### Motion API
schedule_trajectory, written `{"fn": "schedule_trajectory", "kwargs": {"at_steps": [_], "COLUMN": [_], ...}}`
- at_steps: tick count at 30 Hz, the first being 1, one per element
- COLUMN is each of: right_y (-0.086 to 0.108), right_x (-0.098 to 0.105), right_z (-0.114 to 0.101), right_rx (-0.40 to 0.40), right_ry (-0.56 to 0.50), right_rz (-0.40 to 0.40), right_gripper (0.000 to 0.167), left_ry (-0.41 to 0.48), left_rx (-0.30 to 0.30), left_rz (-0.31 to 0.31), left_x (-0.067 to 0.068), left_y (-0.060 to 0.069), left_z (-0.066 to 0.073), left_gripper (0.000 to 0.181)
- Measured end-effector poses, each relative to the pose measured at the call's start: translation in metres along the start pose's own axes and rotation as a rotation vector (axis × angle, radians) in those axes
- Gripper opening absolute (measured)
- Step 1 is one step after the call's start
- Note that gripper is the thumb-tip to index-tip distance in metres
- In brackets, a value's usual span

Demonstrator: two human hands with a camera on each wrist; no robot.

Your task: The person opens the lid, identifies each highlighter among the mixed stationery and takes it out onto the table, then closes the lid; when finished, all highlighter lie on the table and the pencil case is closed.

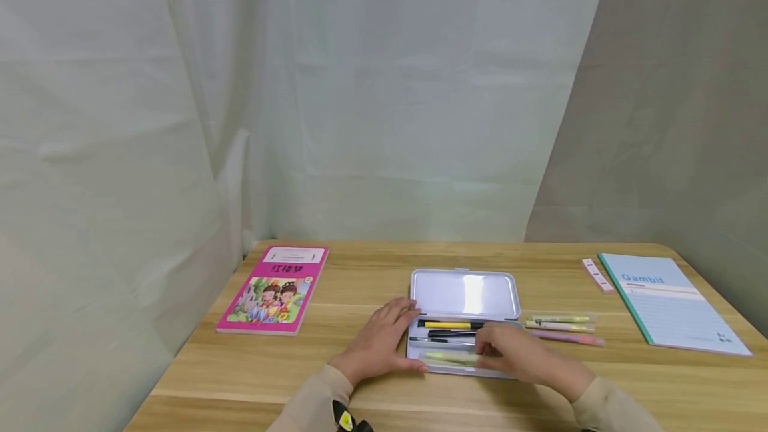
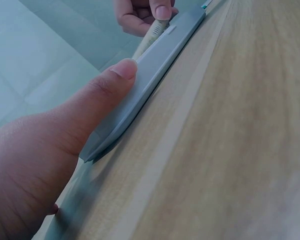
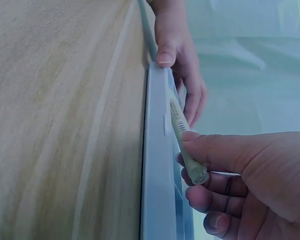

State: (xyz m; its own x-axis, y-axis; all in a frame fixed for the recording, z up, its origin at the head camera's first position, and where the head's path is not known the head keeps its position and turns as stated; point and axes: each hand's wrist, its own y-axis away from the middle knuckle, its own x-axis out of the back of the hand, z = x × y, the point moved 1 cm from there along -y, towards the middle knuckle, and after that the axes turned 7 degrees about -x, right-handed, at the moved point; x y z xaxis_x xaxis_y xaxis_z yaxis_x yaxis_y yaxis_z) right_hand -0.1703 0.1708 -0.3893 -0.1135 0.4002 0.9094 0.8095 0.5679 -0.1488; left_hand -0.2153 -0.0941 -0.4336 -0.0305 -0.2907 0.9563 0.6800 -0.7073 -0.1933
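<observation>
A shallow white pencil case (image 1: 418, 367) lies with its lid (image 1: 441, 292) raised at the back. My left hand (image 1: 379, 342) holds its left end, thumb on the front corner and fingers by the hinge. My right hand (image 1: 516, 352) pinches a pale yellow-green pen (image 3: 181, 127) between thumb and fingers. The pen has a barcode and slants into the front compartment. Also in the case are a yellow-and-black pen (image 1: 450, 325), a black pen (image 1: 444, 334) and a slim clear pen (image 1: 441, 341). My right hand hides their right ends.
Several pens, among them a pink-purple one (image 1: 567, 338), lie right of the case. Farther right are a small pink-and-white strip (image 1: 597, 276) and a pale blue notebook (image 1: 678, 305). A pink book (image 1: 276, 292) lies at the left. Light curtains (image 1: 384, 119) hang behind the wooden table (image 1: 354, 285).
</observation>
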Motion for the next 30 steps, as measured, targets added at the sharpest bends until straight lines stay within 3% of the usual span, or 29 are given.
{"fn": "schedule_trajectory", "kwargs": {"at_steps": [7, 19, 30], "right_y": [0.007, 0.018, 0.034], "right_x": [0.01, 0.029, 0.035], "right_z": [0.0, 0.005, 0.016], "right_rx": [-0.063, -0.107, -0.105], "right_ry": [-0.091, -0.071, -0.085], "right_rz": [-0.01, 0.031, 0.166], "right_gripper": [0.012, 0.007, 0.007], "left_ry": [-0.005, -0.014, -0.02], "left_rx": [0.004, -0.009, -0.009], "left_rz": [-0.002, 0.015, 0.009], "left_x": [-0.002, -0.002, -0.002], "left_y": [0.001, 0.001, 0.0], "left_z": [0.0, 0.0, 0.0], "left_gripper": [0.099, 0.098, 0.099]}}
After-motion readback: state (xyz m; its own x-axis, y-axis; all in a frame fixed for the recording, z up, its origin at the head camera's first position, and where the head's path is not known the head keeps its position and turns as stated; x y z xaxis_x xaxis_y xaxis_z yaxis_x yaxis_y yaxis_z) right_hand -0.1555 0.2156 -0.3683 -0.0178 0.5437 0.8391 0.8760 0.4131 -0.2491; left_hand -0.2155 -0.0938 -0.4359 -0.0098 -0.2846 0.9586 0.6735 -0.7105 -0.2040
